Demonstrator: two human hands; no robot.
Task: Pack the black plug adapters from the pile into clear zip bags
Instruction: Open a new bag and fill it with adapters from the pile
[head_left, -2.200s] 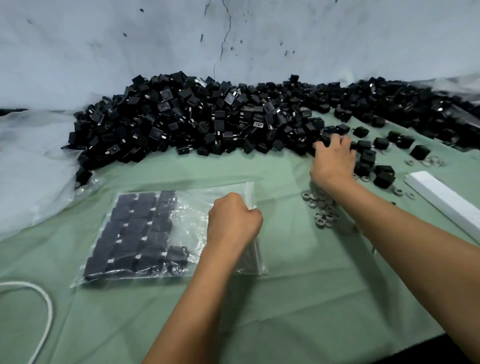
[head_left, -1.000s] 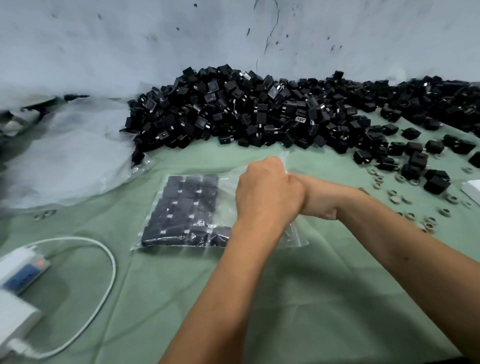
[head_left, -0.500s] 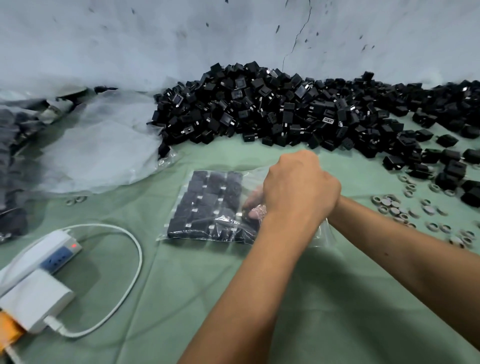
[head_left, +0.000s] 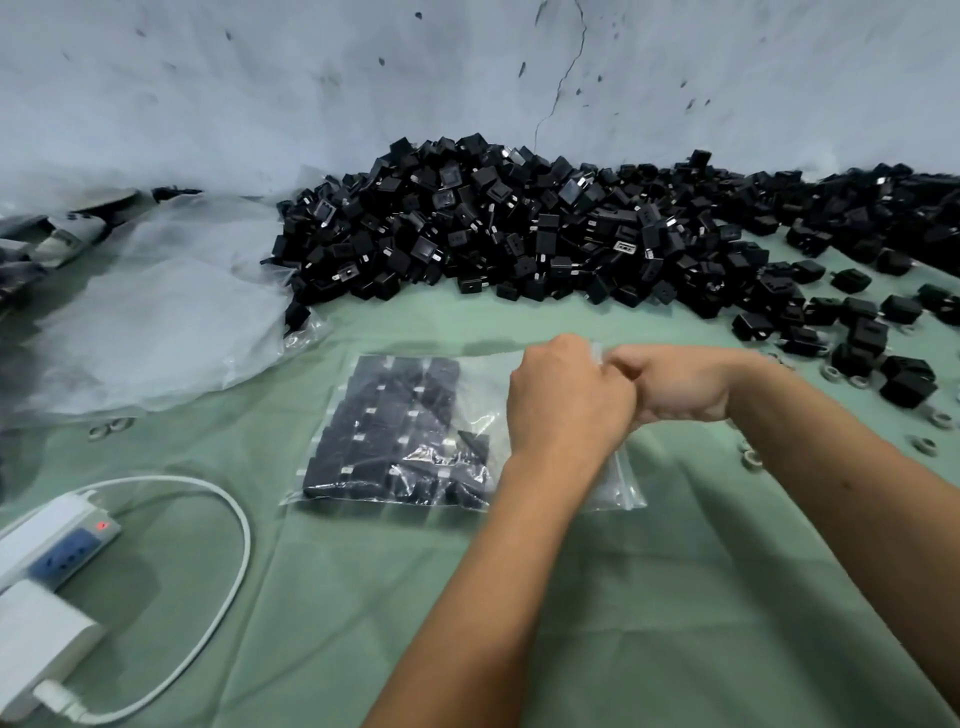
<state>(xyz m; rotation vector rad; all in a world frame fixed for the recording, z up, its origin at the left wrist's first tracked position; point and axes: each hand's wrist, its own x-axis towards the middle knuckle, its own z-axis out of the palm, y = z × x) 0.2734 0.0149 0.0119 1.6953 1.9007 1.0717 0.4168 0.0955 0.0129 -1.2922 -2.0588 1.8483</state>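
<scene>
1. Head view: your left hand (head_left: 569, 400) and right hand (head_left: 675, 387) meet, knuckles touching, at the open right end of the clear plastic zip bag (head_left: 470, 434). Both have fingers curled and appear to pinch the bag's mouth; the fingertips themselves are hidden.
2. The bag lies flat on the green-covered tabletop (head_left: 649, 597), just in front of the pile. Neat rows of black plug adapters fill its left part; one adapter sits askew at the near right of the rows.
3. Judgement: this bag looks filled and is at the sealing step; the zip does not look closed yet.
4. Remaining: the large heap of loose black plug adapters (head_left: 519, 234) against the wall, plus scattered ones to the right, is unpacked. Most of the task is left.
</scene>
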